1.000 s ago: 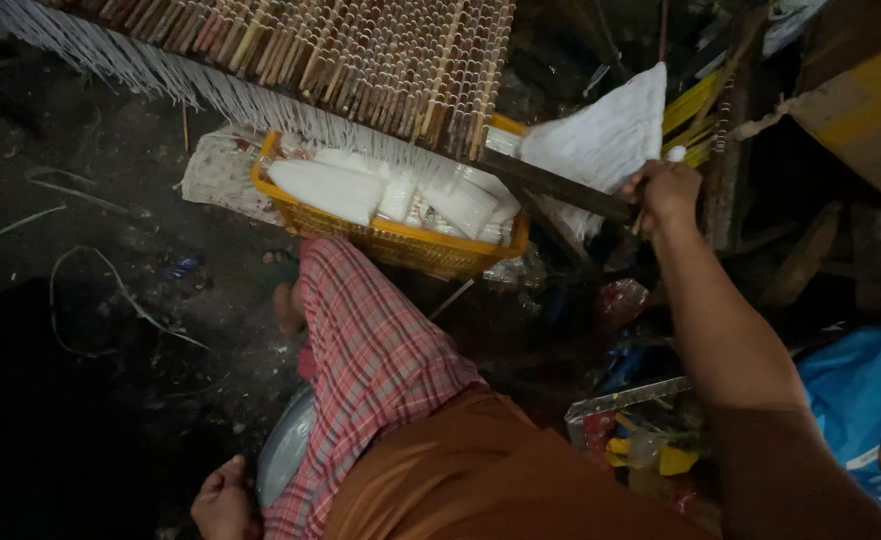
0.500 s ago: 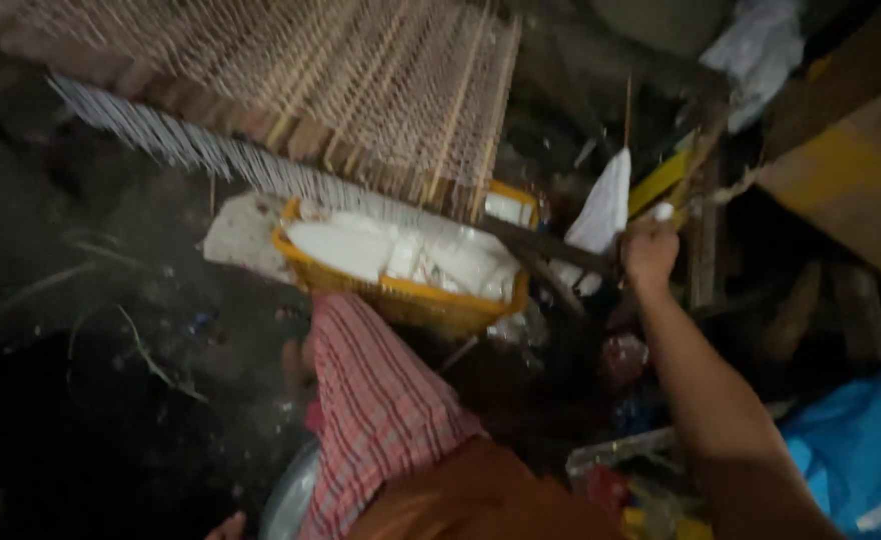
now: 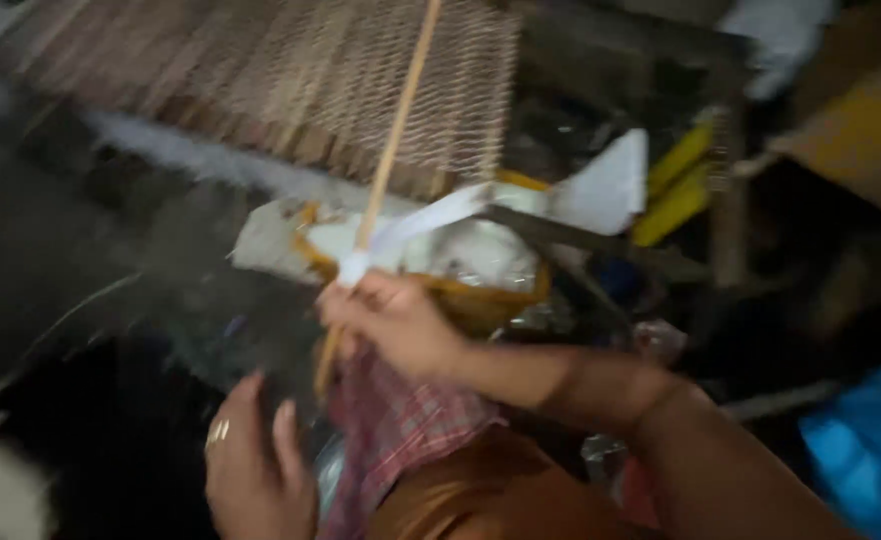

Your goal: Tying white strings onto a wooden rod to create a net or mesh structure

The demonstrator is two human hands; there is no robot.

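A woven mat (image 3: pixel 290 90) of thin slats fills the top of the view, and below it sits a yellow basket (image 3: pixel 480 290) packed with white stuff, a dark plank (image 3: pixel 580 240) slanting across its far side. Checked cloth (image 3: pixel 400 440) covers the knee. The right hand (image 3: pixel 395 325) is clamped around a thin wooden stick (image 3: pixel 395 140) beside a strip of white cloth (image 3: pixel 430 215). The stick runs steeply upward, leaning right, across the mat. The left hand (image 3: pixel 255 465) hangs low, fingers loosely apart, holding nothing
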